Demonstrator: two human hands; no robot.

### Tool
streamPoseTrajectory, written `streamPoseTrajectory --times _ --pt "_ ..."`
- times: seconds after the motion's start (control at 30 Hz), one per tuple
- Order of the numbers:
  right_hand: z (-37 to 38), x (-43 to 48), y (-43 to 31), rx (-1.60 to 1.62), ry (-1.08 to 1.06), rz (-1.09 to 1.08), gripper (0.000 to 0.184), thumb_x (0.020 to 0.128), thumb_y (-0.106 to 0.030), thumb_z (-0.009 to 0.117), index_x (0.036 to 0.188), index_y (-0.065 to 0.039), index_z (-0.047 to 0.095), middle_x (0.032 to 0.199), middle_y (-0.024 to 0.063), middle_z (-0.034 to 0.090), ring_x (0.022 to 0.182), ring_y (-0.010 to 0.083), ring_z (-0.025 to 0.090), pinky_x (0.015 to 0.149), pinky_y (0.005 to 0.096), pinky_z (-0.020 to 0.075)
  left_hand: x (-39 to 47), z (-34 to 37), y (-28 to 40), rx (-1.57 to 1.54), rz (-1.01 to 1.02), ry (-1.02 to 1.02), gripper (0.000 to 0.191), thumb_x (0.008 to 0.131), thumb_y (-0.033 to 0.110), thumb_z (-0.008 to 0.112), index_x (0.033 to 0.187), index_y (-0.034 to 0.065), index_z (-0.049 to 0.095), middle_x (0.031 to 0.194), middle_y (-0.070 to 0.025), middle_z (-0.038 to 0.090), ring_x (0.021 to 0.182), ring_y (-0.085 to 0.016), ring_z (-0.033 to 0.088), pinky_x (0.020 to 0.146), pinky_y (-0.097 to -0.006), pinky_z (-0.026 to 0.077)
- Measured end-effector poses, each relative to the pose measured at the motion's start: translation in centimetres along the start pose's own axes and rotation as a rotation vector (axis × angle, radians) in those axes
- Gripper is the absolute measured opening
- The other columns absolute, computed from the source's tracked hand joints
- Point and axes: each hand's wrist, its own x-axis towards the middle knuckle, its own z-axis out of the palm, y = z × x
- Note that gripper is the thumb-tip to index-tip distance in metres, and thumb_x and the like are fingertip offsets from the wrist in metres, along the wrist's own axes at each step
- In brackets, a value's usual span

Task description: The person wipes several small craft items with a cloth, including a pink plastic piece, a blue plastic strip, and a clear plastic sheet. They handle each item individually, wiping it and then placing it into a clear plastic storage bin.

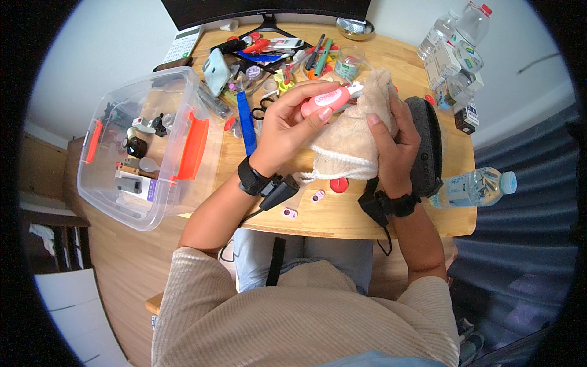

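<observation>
My left hand (291, 121) is closed around a pink, rounded handheld tool (326, 100) with a white tip; the kind of tool is not clear. The tip points right and meets the upper part of a beige plush cloth piece (344, 133) trimmed with white braided cord. My right hand (394, 142) grips this cloth from its right side, thumb in front, fingers behind it. A red round cap (339, 185) lies just below the cloth. Two small pink-and-white pieces (318, 196) lie on the wooden table (348, 220) near its front edge.
A clear plastic bin (158, 192) with orange latches stands left, holding small items. Behind my hands are black scissors (259, 110), a blue strap (246, 124), pens (323, 57) and a glass jar (349, 62). Right are a dark grey case (423, 147) and a plastic bottle (477, 187).
</observation>
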Motion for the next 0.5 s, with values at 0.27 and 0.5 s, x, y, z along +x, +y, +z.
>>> streamPoseTrajectory --times 0.27,0.5 --pt "0.02 -0.03 -0.13 0.038 -0.002 0.021 0.044 0.089 -0.007 0.07 0.131 0.001 0.061 0.124 0.0129 0.06 0.113 0.0208 0.058 0.099 0.031 0.0449 -0.02 0.02 0.05 0.001 -0.022 -0.005 0.041 0.095 0.011 0.066 0.134 -0.0002 0.059 0.136 -0.0116 0.058 0.123 -0.019 0.057 0.105 -0.0338 0.046" --pt "-0.11 0.17 0.02 0.034 0.035 0.077 0.045 0.09 -0.008 0.07 0.132 0.002 0.06 0.121 0.0117 0.061 0.112 0.0199 0.058 0.099 0.0317 0.0438 -0.27 -0.16 0.03 0.003 -0.034 0.0 0.039 0.099 0.017 0.061 0.134 -0.0005 0.057 0.132 -0.0108 0.062 0.117 -0.016 0.06 0.099 -0.0302 0.048"
